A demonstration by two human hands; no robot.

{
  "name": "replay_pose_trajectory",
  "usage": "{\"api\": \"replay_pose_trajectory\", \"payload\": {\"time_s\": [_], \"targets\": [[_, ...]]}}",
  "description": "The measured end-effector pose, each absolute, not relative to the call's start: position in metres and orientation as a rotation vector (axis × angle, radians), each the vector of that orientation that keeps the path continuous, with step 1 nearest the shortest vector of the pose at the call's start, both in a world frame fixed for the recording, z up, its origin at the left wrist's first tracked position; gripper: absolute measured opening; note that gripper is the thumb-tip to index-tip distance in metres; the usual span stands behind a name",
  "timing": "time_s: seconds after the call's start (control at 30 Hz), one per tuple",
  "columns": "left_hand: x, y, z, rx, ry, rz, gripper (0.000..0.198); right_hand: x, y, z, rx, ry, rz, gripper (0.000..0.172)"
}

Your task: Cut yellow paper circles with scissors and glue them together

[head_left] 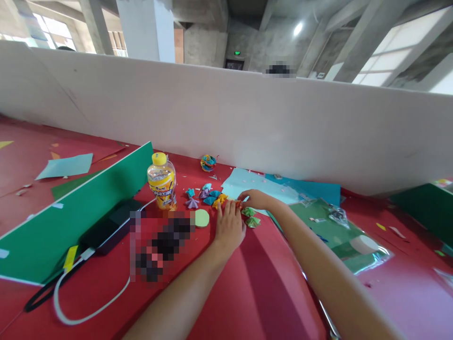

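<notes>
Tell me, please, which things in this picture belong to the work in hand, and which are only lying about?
Probably in the work:
orange folded paper, at the left hand and right hand
yellow folded paper, by the left hand
green folded paper, near the right hand

Probably just lying about:
yellow-capped bottle
black box
white cable
white round object, at the right

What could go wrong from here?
1. Crushed folds: the left hand and right hand work close among small folded papers; the green folded paper beside them could get bent or brushed aside.
2. Tipping: the bottle stands upright near the purple folded paper; a knock might topple it onto that.
3. Snag: the white cable loops loose left of the left forearm and might catch.
</notes>
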State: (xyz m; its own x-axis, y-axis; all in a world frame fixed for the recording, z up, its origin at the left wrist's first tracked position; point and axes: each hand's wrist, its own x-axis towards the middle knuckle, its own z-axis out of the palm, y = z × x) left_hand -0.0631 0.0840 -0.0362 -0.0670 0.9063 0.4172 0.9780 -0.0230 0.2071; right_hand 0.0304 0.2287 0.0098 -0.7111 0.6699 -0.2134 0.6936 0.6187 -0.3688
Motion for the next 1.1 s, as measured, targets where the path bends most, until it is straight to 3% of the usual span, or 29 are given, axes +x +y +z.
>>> {"api": "replay_pose_trajectory", "payload": {"time_s": [0.3, 0.53, 0.73, 0.83, 1.1], "targets": [[-0.064, 0.082, -0.028, -1.971, -2.061, -0.689, 0.017, 0.025, 0.221, 0.006, 1.283, 2.869, -0.883, 0.014], [-0.07, 0.078, -0.025, -1.961, -2.093, -0.742, 0.015, 0.02, 0.204, -0.007, 1.419, 2.905, -1.306, 0.022], [-0.077, 0.076, -0.02, -1.834, -2.199, -0.969, 0.018, 0.028, 0.207, -0.012, 1.374, 2.858, -1.377, 0.005], [-0.076, 0.075, -0.017, -1.782, -2.205, -1.028, 0.023, 0.031, 0.21, -0.013, 1.395, 2.845, -1.353, 0.011], [-0.059, 0.068, -0.018, -2.032, -2.097, -0.699, 0.015, 0.028, 0.205, -0.008, 1.452, 2.822, -1.292, 0.027]]}}
